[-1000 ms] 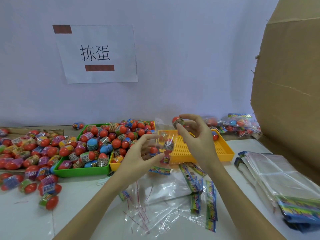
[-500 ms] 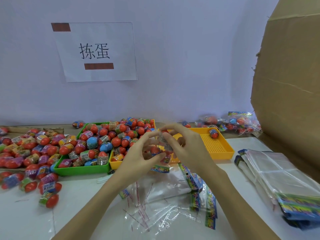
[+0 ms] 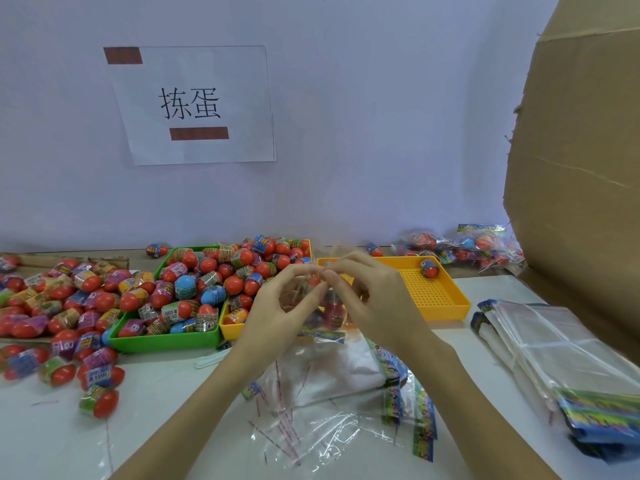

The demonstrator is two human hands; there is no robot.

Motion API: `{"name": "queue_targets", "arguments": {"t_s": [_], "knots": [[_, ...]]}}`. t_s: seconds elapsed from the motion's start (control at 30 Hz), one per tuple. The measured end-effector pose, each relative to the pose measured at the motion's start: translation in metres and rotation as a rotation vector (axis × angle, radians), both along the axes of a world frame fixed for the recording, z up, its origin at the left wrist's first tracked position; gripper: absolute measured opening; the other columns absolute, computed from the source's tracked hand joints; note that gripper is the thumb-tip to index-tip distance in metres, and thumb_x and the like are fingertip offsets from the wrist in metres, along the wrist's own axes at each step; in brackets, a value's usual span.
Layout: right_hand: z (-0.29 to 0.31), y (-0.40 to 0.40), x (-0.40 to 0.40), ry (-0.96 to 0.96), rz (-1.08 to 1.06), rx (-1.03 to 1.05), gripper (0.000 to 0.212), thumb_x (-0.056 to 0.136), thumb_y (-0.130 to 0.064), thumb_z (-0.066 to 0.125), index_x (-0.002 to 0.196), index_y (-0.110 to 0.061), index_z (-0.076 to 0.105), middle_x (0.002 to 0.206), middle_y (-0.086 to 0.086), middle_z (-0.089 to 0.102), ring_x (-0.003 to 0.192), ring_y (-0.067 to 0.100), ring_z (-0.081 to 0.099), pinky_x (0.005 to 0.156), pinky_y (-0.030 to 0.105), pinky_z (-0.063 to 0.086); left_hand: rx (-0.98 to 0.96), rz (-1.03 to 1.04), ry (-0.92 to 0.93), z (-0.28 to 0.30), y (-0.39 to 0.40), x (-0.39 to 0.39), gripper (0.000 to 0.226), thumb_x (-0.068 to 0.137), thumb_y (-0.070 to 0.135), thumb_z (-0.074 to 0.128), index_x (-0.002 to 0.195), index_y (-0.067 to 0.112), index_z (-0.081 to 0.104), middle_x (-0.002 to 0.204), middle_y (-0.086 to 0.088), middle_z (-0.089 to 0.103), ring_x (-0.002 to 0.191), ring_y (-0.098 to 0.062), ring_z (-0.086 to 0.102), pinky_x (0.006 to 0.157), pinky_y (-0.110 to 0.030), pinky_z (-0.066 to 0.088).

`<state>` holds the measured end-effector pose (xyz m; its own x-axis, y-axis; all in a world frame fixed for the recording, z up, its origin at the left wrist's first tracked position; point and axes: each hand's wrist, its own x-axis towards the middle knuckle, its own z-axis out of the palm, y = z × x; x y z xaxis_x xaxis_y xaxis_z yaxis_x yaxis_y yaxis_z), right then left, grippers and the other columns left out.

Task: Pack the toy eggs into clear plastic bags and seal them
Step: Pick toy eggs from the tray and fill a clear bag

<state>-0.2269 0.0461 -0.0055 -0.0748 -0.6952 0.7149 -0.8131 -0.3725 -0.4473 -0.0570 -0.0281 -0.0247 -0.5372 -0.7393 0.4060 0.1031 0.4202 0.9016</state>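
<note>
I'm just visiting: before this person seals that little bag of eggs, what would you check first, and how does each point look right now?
1. Both hands on the bag: ok. The left hand and right hand pinch the top of the clear plastic bag, held above the table.
2. Eggs inside the bag: ok, red toy eggs show through it; the count cannot be told.
3. Bag mouth lined up for sealing: cannot tell, fingers hide it.
4. Room to set it down: ok, the right-hand yellow tray holds only one egg.
5. More eggs to hand: ok, the green tray is heaped.
6. Spare bags ready: ok, a stack of empty bags lies at the right.
</note>
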Motion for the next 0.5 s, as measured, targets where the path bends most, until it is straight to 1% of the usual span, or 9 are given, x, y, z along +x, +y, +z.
{"name": "queue_targets", "arguments": {"t_s": [0.1, 0.17, 0.2, 0.23, 0.27, 0.33, 0.37, 0.43, 0.5], "knots": [[0.0064, 0.0043, -0.0018, -0.103, -0.090, -0.219, 0.015, 0.105, -0.026, 0.063, 0.115, -0.019, 0.073, 0.100, -0.012, 0.070, 0.051, 0.012, 0.059, 0.058, 0.018, 0.044, 0.219, 0.009, 0.110, 0.0045, -0.0001, 0.0012, 0.012, 0.098, 0.025, 0.074, 0.110, 0.024, 0.076, 0.098, -0.008, 0.078, 0.089, -0.020, 0.077, 0.070, -0.028, 0.061], [0.0089, 0.0055, -0.0018, -0.239, -0.144, -0.272, 0.015, 0.104, -0.026, 0.066, 0.118, -0.022, 0.069, 0.099, -0.010, 0.070, 0.056, 0.014, 0.064, 0.056, 0.026, 0.050, 0.349, 0.002, 0.136, 0.0070, -0.0020, 0.0023, 0.018, 0.092, 0.029, 0.077, 0.108, 0.021, 0.076, 0.103, -0.008, 0.079, 0.094, -0.022, 0.077, 0.074, -0.034, 0.063], [0.0096, 0.0057, -0.0015, -0.327, -0.148, -0.239, 0.017, 0.102, -0.028, 0.069, 0.118, -0.025, 0.067, 0.100, -0.008, 0.069, 0.061, 0.016, 0.066, 0.058, 0.030, 0.053, 0.402, -0.006, 0.148, 0.0080, -0.0025, 0.0025, 0.023, 0.088, 0.031, 0.079, 0.108, 0.019, 0.076, 0.105, -0.009, 0.079, 0.095, -0.021, 0.077, 0.075, -0.037, 0.064], [0.0102, 0.0058, -0.0017, -0.423, -0.129, -0.153, 0.021, 0.099, -0.034, 0.072, 0.118, -0.027, 0.066, 0.101, -0.008, 0.070, 0.070, 0.016, 0.069, 0.063, 0.030, 0.055, 0.447, -0.015, 0.165, 0.0090, -0.0025, 0.0027, 0.027, 0.085, 0.031, 0.080, 0.107, 0.017, 0.076, 0.104, -0.009, 0.080, 0.091, -0.019, 0.077, 0.073, -0.036, 0.064], [0.0105, 0.0056, -0.0027, -0.500, -0.086, -0.020, 0.027, 0.095, -0.042, 0.074, 0.117, -0.028, 0.068, 0.102, -0.010, 0.071, 0.080, 0.013, 0.071, 0.068, 0.027, 0.056, 0.475, -0.024, 0.178, 0.0096, -0.0023, 0.0028, 0.028, 0.084, 0.030, 0.081, 0.107, 0.015, 0.076, 0.102, -0.009, 0.080, 0.086, -0.017, 0.077, 0.070, -0.035, 0.064], [0.0091, 0.0043, -0.0045, -0.541, 0.029, 0.227, 0.036, 0.087, -0.053, 0.074, 0.113, -0.027, 0.075, 0.103, -0.012, 0.076, 0.094, 0.006, 0.071, 0.077, 0.020, 0.053, 0.485, -0.033, 0.169, 0.0100, -0.0018, 0.0032, 0.030, 0.085, 0.029, 0.081, 0.109, 0.013, 0.075, 0.103, -0.012, 0.080, 0.086, -0.019, 0.077, 0.067, -0.035, 0.064], [0.0072, 0.0033, -0.0044, -0.535, 0.077, 0.288, 0.035, 0.086, -0.051, 0.075, 0.110, -0.025, 0.077, 0.102, -0.011, 0.077, 0.096, 0.005, 0.071, 0.079, 0.020, 0.053, 0.478, -0.033, 0.161, 0.0099, -0.0018, 0.0038, 0.030, 0.085, 0.029, 0.081, 0.109, 0.012, 0.075, 0.103, -0.013, 0.080, 0.087, -0.022, 0.077, 0.067, -0.036, 0.064], [0.0045, 0.0017, -0.0028, -0.550, 0.123, 0.304, 0.027, 0.090, -0.042, 0.077, 0.108, -0.021, 0.079, 0.100, -0.008, 0.079, 0.097, 0.008, 0.073, 0.084, 0.023, 0.057, 0.456, -0.016, 0.150, 0.0094, -0.0026, 0.0044, 0.031, 0.085, 0.031, 0.081, 0.108, 0.012, 0.074, 0.104, -0.013, 0.080, 0.090, -0.026, 0.077, 0.070, -0.040, 0.064], [0.0033, 0.0005, -0.0026, -0.573, 0.120, 0.269, 0.017, 0.095, -0.031, 0.076, 0.106, -0.020, 0.080, 0.097, -0.005, 0.080, 0.095, 0.012, 0.074, 0.085, 0.029, 0.059, 0.436, 0.005, 0.132, 0.0088, -0.0033, 0.0043, 0.032, 0.085, 0.034, 0.081, 0.109, 0.013, 0.074, 0.107, -0.012, 0.080, 0.098, -0.031, 0.077, 0.080, -0.048, 0.063]]}}
